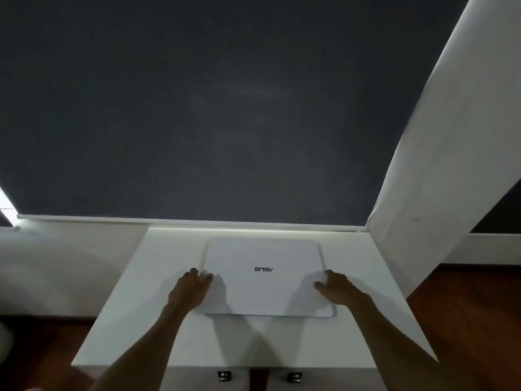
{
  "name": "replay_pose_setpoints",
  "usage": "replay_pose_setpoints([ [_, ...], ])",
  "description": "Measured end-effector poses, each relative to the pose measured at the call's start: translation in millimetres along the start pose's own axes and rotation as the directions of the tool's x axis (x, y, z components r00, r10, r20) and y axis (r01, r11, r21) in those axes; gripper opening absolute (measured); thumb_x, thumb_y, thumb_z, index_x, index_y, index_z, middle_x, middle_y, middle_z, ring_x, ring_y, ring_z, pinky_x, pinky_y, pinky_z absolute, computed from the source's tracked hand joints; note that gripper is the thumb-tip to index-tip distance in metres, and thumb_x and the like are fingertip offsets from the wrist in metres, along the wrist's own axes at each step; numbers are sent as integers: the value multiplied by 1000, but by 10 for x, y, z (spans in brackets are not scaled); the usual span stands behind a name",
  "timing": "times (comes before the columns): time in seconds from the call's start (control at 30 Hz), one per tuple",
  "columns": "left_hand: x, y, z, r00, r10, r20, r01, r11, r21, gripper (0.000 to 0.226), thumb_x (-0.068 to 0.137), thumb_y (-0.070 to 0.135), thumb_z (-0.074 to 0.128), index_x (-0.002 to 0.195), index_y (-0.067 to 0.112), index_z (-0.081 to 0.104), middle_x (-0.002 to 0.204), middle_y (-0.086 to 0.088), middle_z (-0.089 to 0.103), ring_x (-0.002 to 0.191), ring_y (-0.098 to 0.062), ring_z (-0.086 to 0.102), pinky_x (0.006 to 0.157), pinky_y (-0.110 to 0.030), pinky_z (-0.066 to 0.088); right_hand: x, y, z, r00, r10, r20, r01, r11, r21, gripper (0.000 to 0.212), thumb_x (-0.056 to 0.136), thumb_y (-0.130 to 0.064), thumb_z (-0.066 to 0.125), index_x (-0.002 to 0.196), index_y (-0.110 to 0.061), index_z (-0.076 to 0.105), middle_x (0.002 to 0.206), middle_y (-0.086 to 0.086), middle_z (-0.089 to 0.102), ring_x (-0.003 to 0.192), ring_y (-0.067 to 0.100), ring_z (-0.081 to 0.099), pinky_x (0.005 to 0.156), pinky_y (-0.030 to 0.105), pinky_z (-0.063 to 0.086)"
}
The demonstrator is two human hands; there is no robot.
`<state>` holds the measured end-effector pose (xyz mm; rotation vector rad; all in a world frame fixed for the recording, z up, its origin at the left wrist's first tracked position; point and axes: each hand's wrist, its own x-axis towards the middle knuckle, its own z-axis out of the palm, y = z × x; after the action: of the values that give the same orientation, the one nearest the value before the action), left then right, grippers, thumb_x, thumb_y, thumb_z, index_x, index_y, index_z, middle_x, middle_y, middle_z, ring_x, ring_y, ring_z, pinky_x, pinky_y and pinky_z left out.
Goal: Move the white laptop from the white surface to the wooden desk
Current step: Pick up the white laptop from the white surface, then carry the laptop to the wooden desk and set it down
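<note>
The white laptop (263, 277) lies closed on the white surface (363, 331), its lid logo upside down from where I stand. My left hand (191, 292) holds the laptop's left edge, thumb on the lid and fingers curled round the side. My right hand (337, 290) holds the right edge the same way. A shadow shows under the laptop's near edge; whether it is raised off the surface I cannot tell. No wooden desk is in view.
The white surface is a cabinet top with two metal handles (224, 376) on its front. A dark roller blind (197, 108) fills the back. A white pillar (439, 170) rises at the right. Dark wooden floor (462, 320) lies on both sides.
</note>
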<state>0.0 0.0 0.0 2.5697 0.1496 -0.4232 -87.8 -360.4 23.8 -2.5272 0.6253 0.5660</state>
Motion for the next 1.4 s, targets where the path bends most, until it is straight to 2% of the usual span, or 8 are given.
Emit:
replay_pose_setpoints([
  [0.2,83,89,51,998,-55,-10,54,995,-88,62,94,55,42,123,3,61,124,-21,65,113,-39,60,94,-43,47,60,-178,44,989,145,-7,-139,958,249,63,96,-44,50,140,1,46,135,21,56,121,37,57,95,45,53],
  [0.47,205,224,67,964,-264,28,263,937,-228,79,94,63,34,133,-4,52,136,-26,56,125,-42,52,106,-46,40,143,-151,135,960,272,60,-263,815,517,83,90,-61,51,143,2,45,139,23,54,125,39,55,107,49,45],
  [0.67,108,182,150,962,-272,-24,262,944,-203,92,81,79,39,123,0,61,125,-22,64,112,-41,60,95,-46,46,68,-202,363,925,371,-80,-296,837,461,97,82,-79,45,136,1,54,136,21,58,124,37,56,104,43,43],
  [0.83,8,275,86,970,-212,-116,176,949,-260,87,82,77,41,113,0,65,116,-22,68,106,-41,62,93,-49,48,-48,-260,366,880,431,-202,-259,790,556,97,77,-83,46,122,1,64,125,21,65,112,37,62,94,46,49],
  [1.03,-84,684,-99,961,-65,-268,-50,914,-403,79,85,72,43,111,0,64,111,-22,70,102,-42,64,92,-53,51,-245,-232,-26,823,388,-415,35,694,719,77,77,-80,53,104,-8,67,102,10,69,88,28,61,86,43,49],
  [1.23,-260,1385,-127,929,100,-357,-257,868,-425,75,88,67,44,121,2,61,120,-21,68,111,-43,62,98,-55,48,-591,134,-463,688,423,-590,266,610,747,61,79,-74,58,91,-15,64,86,-1,67,80,21,66,72,32,54],
  [1.3,-354,1643,-65,916,166,-364,-321,848,-422,70,89,65,45,120,5,61,120,-19,69,111,-42,63,98,-54,48,-732,352,-590,644,443,-623,298,605,738,53,80,-72,58,85,-19,61,80,-3,65,76,16,65,58,22,46],
  [1.4,-548,2049,108,895,258,-364,-403,815,-416,69,88,67,43,117,6,63,116,-17,70,107,-40,64,96,-53,51,-974,768,-764,579,500,-644,292,610,736,46,81,-73,56,78,-27,56,77,-9,60,70,7,57,57,21,39],
])
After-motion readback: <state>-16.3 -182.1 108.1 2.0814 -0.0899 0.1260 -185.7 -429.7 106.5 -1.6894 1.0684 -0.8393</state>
